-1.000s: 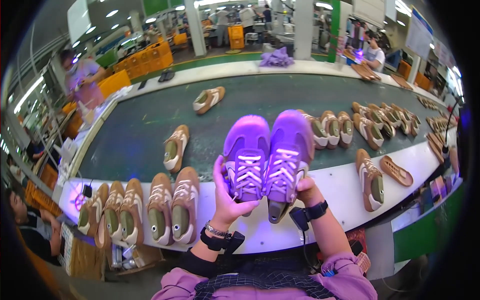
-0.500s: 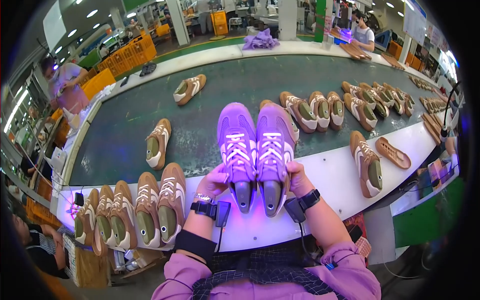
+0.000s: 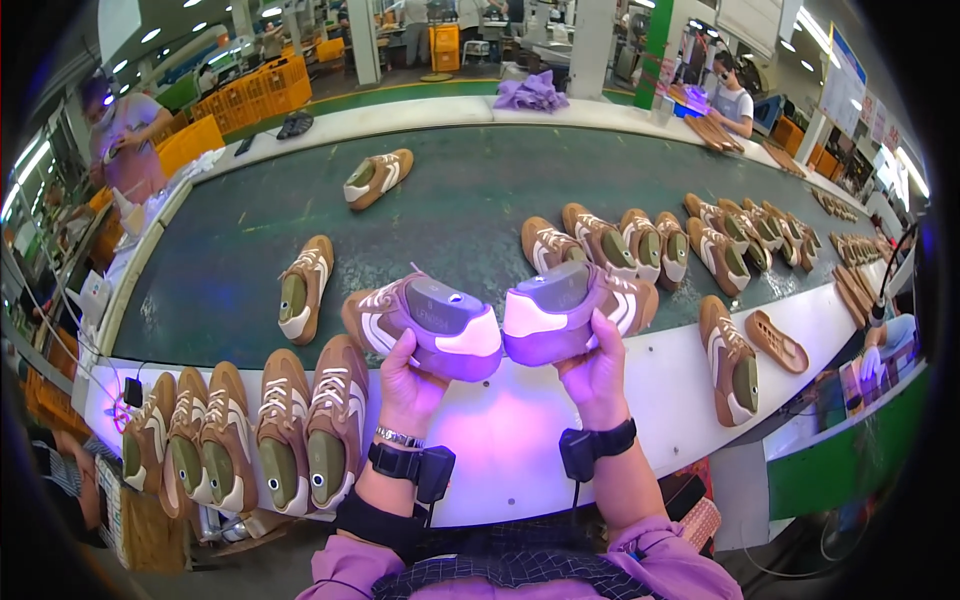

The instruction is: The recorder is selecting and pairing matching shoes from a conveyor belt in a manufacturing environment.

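I hold up a pair of brown sneakers with white stripes, one in each hand, above the white ledge. My left hand (image 3: pixel 411 387) is closed on the left sneaker (image 3: pixel 377 318), its toe pointing away to the left. My right hand (image 3: pixel 597 379) grips the right sneaker (image 3: pixel 627 302), its toe turned to the right. Their pale heels face me side by side, almost touching, under purple light. A dark shoe last fills each one. To the left, several like sneakers (image 3: pixel 335 400) stand in a row on the ledge. One more sneaker (image 3: pixel 726 365) sits on the right.
The green conveyor belt (image 3: pixel 420 235) carries single sneakers (image 3: pixel 306 290) at left and a group (image 3: pixel 715 245) at right. A loose brown sole (image 3: pixel 777 341) lies on the ledge (image 3: pixel 660 400). Purple cloth (image 3: pixel 531 92) rests on the far rim. Two co-workers (image 3: pixel 733 100) (image 3: pixel 130 145) are across the belt.
Both held sneakers have turned from side by side with toes away to heels facing me and toes splayed outward. My hands have moved with them.
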{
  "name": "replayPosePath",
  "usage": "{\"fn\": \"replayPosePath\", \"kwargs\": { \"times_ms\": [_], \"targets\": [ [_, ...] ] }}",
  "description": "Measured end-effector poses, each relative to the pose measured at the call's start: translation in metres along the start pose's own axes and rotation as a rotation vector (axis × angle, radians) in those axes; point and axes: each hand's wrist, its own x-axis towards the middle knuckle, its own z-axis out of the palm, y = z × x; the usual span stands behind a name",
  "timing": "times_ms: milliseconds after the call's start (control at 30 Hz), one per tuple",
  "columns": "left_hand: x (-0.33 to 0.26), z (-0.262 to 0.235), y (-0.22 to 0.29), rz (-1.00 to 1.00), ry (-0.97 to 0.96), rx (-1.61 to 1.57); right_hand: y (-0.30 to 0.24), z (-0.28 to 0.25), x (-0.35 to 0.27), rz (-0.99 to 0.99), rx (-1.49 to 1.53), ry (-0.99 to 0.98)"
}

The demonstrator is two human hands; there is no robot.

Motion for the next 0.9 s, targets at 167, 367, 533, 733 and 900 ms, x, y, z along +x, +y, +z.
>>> {"fn": "replayPosePath", "kwargs": {
  "times_ms": [167, 367, 533, 733, 900],
  "targets": [
    [-0.002, 0.009, 0.004, 0.022, 0.083, 0.106, 0.009, 0.000, -0.010, -0.024, -0.046, 0.074],
    [-0.002, 0.014, -0.006, 0.003, 0.156, 0.130, 0.009, -0.010, -0.012, -0.027, -0.102, 0.115],
    [-0.001, 0.013, -0.007, -0.004, 0.148, 0.145, 0.007, -0.012, -0.012, -0.028, -0.101, 0.105],
    [-0.002, 0.012, -0.009, -0.022, 0.136, 0.137, 0.008, -0.008, -0.013, -0.038, -0.100, 0.141],
    [-0.003, 0.012, -0.009, -0.042, 0.116, 0.118, 0.008, -0.008, -0.013, -0.038, -0.109, 0.132]
  ]
}}
